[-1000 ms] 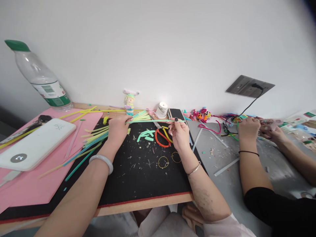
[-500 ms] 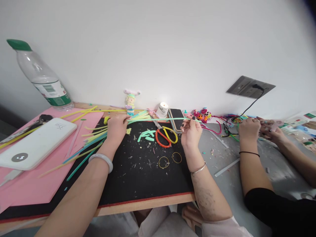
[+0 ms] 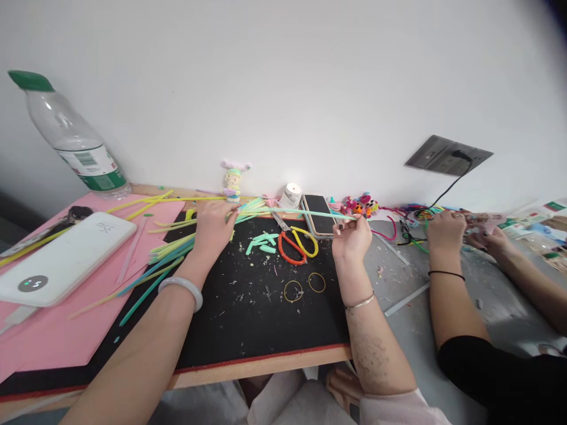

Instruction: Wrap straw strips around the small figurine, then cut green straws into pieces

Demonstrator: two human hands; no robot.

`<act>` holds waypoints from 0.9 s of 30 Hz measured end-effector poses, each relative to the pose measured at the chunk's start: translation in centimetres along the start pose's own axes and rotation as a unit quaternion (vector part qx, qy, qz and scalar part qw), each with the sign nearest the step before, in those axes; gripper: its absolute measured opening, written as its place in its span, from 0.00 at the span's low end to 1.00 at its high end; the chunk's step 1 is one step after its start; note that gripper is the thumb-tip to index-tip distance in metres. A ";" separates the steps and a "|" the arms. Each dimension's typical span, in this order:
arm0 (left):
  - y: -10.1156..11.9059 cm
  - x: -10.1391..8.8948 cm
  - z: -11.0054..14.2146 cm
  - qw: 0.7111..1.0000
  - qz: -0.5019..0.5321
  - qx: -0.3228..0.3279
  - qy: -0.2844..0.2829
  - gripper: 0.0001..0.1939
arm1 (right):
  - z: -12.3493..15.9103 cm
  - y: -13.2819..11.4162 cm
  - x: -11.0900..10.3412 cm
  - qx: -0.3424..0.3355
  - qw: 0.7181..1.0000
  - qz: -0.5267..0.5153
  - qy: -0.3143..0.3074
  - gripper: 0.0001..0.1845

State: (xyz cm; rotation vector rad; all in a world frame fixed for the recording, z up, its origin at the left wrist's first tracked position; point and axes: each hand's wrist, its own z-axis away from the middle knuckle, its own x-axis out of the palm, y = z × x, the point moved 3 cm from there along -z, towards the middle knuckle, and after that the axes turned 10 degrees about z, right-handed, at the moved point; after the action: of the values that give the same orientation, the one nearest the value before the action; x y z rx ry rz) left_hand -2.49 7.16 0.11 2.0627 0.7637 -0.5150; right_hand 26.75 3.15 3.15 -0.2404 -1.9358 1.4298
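Observation:
My right hand [image 3: 353,241] pinches the end of a mint-green pipe cleaner [image 3: 312,212], which stretches left above the black mat [image 3: 266,319]. My left hand [image 3: 215,227] is closed over a bundle of yellow, green and blue pipe cleaners [image 3: 170,251]; its fingertips are partly hidden. Between my hands lie scissors [image 3: 292,248] with one orange and one yellow handle. Beside them are short mint-green cut pieces [image 3: 263,242]. A small pastel pipe-cleaner doll [image 3: 233,182] stands behind my left hand.
At left, a white power bank [image 3: 71,257] lies on pink sheets [image 3: 101,319], with a plastic bottle [image 3: 82,141] behind. A phone [image 3: 319,213] and paper cup [image 3: 291,196] stand near the wall. Two rubber bands [image 3: 293,291] lie on the mat. A co-worker's hands [image 3: 447,233] work at right.
My right hand has moved a little to the right with the mint-green pipe cleaner, drawing it further from the bundle. My left hand has shifted slightly right and stays on the bundle.

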 end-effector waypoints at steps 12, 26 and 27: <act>1.9 3.6 0.8 0.965 0.116 0.032 -0.233 0.13 | 0.7 0.2 0.7 0.020 0.999 -0.012 -0.036 0.08; 1.6 2.7 0.6 0.986 0.117 -0.017 -0.118 0.16 | 0.8 0.2 0.8 0.022 0.999 -0.014 -0.045 0.08; 1.7 2.7 0.6 0.987 0.115 0.011 -0.115 0.16 | 0.8 0.2 0.8 0.021 0.999 -0.012 -0.045 0.08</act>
State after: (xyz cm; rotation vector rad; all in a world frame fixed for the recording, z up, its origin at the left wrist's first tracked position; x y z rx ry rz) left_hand 0.61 6.80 -0.82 2.0349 0.3799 -0.6179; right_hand 25.64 3.00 3.23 -0.1351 -1.9711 1.4873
